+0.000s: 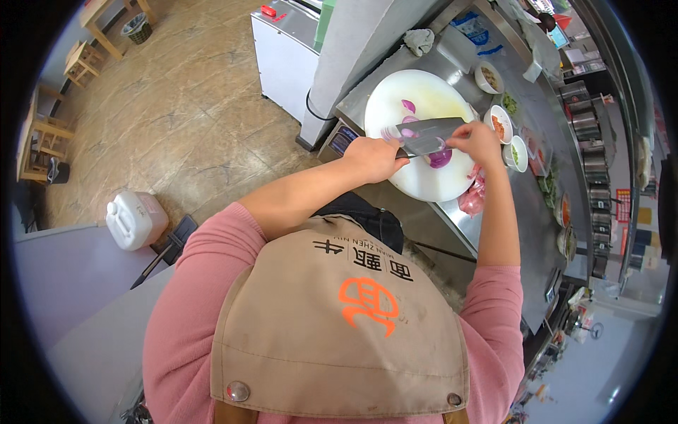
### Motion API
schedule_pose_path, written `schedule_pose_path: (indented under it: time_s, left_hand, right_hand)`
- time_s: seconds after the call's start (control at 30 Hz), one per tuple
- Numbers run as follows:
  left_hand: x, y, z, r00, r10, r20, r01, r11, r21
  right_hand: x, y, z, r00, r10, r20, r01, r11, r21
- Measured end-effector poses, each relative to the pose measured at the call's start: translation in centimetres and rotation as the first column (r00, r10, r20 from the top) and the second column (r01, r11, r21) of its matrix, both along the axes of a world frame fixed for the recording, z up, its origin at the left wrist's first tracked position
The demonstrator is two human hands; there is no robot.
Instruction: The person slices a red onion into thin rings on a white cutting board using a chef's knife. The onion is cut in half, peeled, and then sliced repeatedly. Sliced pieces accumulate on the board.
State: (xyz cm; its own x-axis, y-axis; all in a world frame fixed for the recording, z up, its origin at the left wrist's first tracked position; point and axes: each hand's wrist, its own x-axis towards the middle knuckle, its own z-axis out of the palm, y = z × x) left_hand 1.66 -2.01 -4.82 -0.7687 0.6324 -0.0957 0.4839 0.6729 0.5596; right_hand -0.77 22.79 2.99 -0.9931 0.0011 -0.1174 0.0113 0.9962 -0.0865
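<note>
My left hand (373, 159) grips the dark handle of a cleaver (434, 133), its broad blade lying across a round white cutting board (424, 183). My right hand (479, 143) has its fingertips against the far part of the blade; whether they pinch something there is unclear. Pale onion bits cling to the metal by those fingers. Below the blade sits a cut piece of red onion (439, 158), partly covered by it. Thin onion slices (391, 132) rest beside my left hand. A small purple onion piece (408, 106) lies apart, higher on the board.
Small white bowls of chopped food (498, 124) line the board's right side on a steel counter (522, 222). A pinkish plastic bag (472, 199) touches its lower right edge. A crumpled cloth (419, 42) lies beyond, near a pillar (344, 69). A white jerrycan (136, 220) stands left.
</note>
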Motion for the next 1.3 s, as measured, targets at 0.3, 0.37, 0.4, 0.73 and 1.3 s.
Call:
schedule_pose_path:
  time_s: [0.3,0.37,0.4,0.73,1.3]
  left_hand:
    - [-0.3,0.3,-0.5,0.999,-0.035,-0.033,0.037,0.998,0.041]
    - [-0.3,0.4,-0.4,0.998,-0.061,-0.028,0.062,0.998,0.034]
    - [-0.3,0.5,-0.3,0.997,-0.077,-0.028,0.078,0.996,0.034]
    - [-2.0,-0.1,-0.2,0.997,-0.079,0.001,0.079,0.997,0.008]
    - [-3.4,-2.2,-1.2,0.986,-0.160,-0.040,0.163,0.983,0.084]
  right_hand:
    - [-1.6,-1.1,-3.9,0.983,-0.179,0.049,0.176,0.982,0.066]
    - [-2.7,-1.7,-4.9,0.987,-0.159,0.016,0.156,0.981,0.118]
    - [-3.4,-2.3,-5.3,0.991,-0.134,-0.002,0.133,0.978,0.161]
    - [-4.1,-4.1,-2.3,0.971,0.141,0.194,-0.123,0.987,-0.105]
    - [-3.6,-4.0,-2.4,0.988,-0.029,0.154,0.050,0.990,-0.129]
